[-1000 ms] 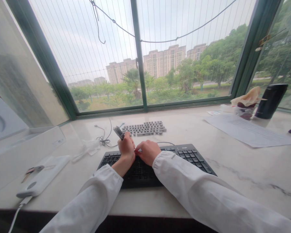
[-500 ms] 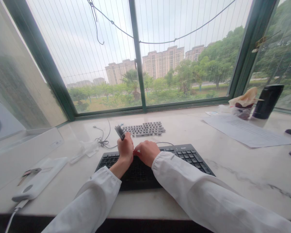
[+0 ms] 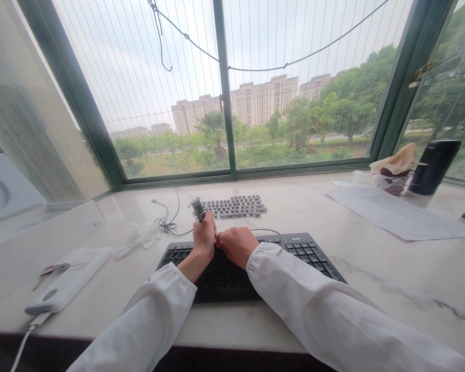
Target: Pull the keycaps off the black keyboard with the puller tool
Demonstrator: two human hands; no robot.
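My left hand (image 3: 204,238) is closed in an upright fist around a short dark stick-like object (image 3: 198,210). A thin clip-like part shows on its upper end, but its exact kind is unclear. My right hand (image 3: 237,245) is pinched against the left one, its fingertips meeting the bottom of the left fist; what lies between them is too small or hidden to name. Both hands are over a full-size black keyboard (image 3: 313,258), covering part of its keys. Just behind it lies a smaller grey keyboard-like panel with rows of keys (image 3: 242,205).
A cable (image 3: 168,225) and crumpled clear plastic (image 3: 141,236) lie left of the keyboard. Farther left, a key (image 3: 51,271) rests on a white device (image 3: 75,276) beside a clear box (image 3: 62,227). At right are paper sheets (image 3: 395,212), a wrapped bundle (image 3: 393,168) and a black cup (image 3: 434,168).
The stick-like object in my left fist has tipped slightly and turned. My hands stay together over the keyboard. The whole view has shifted a little.
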